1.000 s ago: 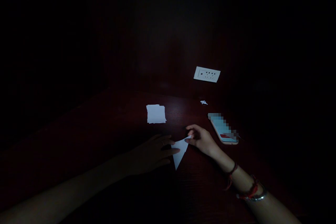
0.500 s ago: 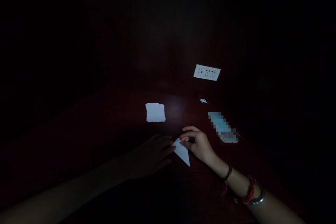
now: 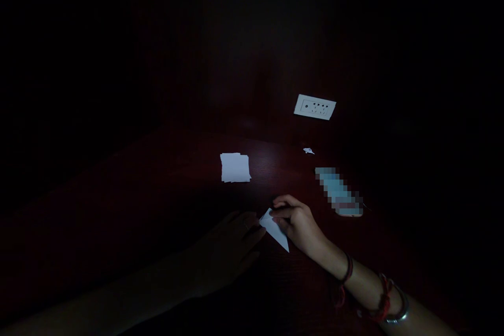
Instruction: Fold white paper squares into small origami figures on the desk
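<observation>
A folded piece of white paper [image 3: 277, 234] lies on the dark red table, its long point toward me. My right hand [image 3: 301, 223] grips the paper's upper right side, thumb and fingertips drawn together on it. From the left, my left hand [image 3: 240, 239] lies in deep shadow with its fingers stretched out and apart. Its fingertips reach the paper's left edge, though how firmly they touch is too dark to tell.
A stack of white square sheets [image 3: 235, 168] lies beyond my hands. To the right is a phone [image 3: 338, 191], its screen pixelated. Behind it lies a small crumpled white scrap [image 3: 308, 151], below a wall socket panel [image 3: 315, 107].
My right hand has slid slightly down and closed its fingers more on the paper, which is turned a little. The left hand has shifted slightly down and looks darker.
</observation>
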`<state>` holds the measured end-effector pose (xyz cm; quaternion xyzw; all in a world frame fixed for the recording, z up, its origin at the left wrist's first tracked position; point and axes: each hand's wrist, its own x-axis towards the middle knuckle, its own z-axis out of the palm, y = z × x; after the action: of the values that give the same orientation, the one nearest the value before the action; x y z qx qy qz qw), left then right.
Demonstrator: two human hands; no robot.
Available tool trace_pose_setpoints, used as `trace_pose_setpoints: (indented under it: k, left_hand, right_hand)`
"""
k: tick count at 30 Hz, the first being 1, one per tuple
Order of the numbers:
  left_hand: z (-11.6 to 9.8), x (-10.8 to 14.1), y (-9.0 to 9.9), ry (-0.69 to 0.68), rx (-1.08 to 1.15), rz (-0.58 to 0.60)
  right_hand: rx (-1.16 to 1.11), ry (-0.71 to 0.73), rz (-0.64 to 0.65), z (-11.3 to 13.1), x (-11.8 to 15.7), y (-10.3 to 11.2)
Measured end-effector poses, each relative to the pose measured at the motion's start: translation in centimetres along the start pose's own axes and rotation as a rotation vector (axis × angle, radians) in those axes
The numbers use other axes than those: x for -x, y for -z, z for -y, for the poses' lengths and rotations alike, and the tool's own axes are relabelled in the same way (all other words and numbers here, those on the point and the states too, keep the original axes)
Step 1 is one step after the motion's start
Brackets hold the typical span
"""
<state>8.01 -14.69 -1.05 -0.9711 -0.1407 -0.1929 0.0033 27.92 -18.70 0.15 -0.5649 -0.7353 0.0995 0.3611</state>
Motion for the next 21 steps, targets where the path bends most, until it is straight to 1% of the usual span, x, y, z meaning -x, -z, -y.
trace_pose_setpoints:
  k: [3, 6, 9, 14, 18, 21]
  left_hand:
    - [0.01, -0.19, 0.19, 0.030, 0.015, -0.035]
    - [0.01, -0.43, 0.35, 0.045, 0.028, -0.043]
    - [0.04, -0.58, 0.43, 0.049, 0.038, -0.027]
    - [0.21, -0.62, 0.51, 0.035, 0.021, 0.046]
    - [0.27, -0.60, 0.44, 0.024, 0.024, 0.056]
    - [0.28, -0.50, 0.20, 0.040, 0.022, 0.033]
  right_hand:
    - [0.017, 0.042, 0.038, 0.11, 0.05, 0.10]
    - [0.020, 0.066, 0.055, 0.30, 0.01, 0.21]
    - [0.039, 0.083, 0.075, 0.35, -0.02, 0.22]
    - [0.068, 0.145, 0.105, -0.13, 0.12, 0.02]
    - [0.048, 0.153, 0.138, -0.31, 0.25, 0.20]
    - [0.027, 0.143, 0.134, -0.29, 0.33, 0.48]
